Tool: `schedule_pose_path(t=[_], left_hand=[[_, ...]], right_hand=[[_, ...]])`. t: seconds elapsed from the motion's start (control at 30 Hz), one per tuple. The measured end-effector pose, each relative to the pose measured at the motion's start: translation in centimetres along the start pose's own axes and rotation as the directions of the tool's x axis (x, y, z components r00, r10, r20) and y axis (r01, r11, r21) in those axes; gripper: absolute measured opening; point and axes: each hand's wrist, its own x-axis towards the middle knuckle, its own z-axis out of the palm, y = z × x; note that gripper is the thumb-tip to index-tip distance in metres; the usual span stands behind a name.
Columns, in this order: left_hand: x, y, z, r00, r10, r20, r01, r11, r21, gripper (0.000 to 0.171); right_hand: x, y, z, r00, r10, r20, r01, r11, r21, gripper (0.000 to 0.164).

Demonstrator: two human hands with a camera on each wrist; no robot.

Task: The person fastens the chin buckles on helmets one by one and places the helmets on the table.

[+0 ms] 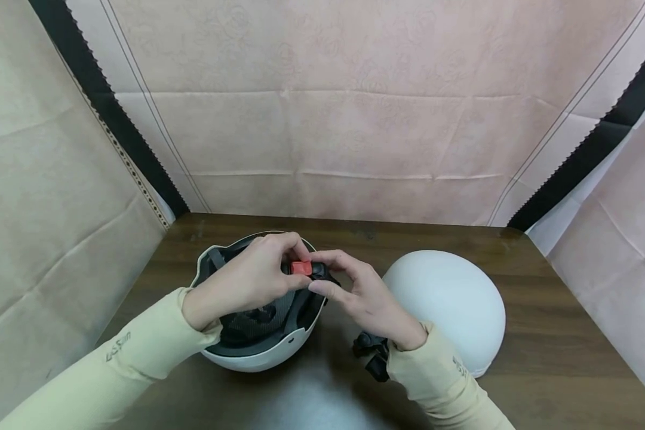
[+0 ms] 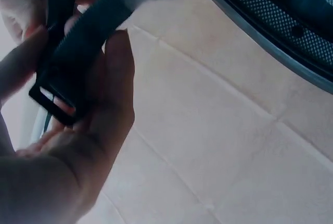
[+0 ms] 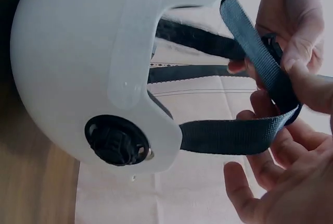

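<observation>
A white helmet [image 1: 266, 362] lies upside down on the table, its dark padded lining [image 1: 258, 325] facing up. Over its opening, my left hand [image 1: 258, 272] pinches the red-and-black chin-strap buckle [image 1: 301, 268] between thumb and fingers. From the other side, my right hand [image 1: 362, 295] grips the black end of that buckle, thumb below and fingers above. In the right wrist view, the dark webbing chin strap [image 3: 223, 136] runs from the shell's edge to the fingers of both hands. A black rectangular loop [image 2: 54, 104] shows by my left fingers in the left wrist view.
A second white helmet [image 1: 446, 304] stands dome up to the right, behind my right forearm. Black fittings [image 1: 373, 352] lie by its left side, partly covered by the sleeve. The brown wooden table [image 1: 559, 334] is bordered by pale cloth walls [image 1: 355, 131].
</observation>
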Motion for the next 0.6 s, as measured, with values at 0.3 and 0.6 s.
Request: schedule_pose_path(t=[0.3,0.6], left_hand=[[-0.4,-1.1,-0.2,0.999,0.021,0.025,-0.022,0.999,0.034,0.028],[-0.4,-1.4,0.0,0.996,0.058,0.062,-0.059,0.998,0.016,0.028]], right_hand=[[-0.2,0.2,0.0,1.0,0.017,-0.009,-0.017,0.999,-0.032,0.033],[0.0,0.3,0.2,0.991,-0.126,0.036,0.13,0.979,-0.157,0.049]])
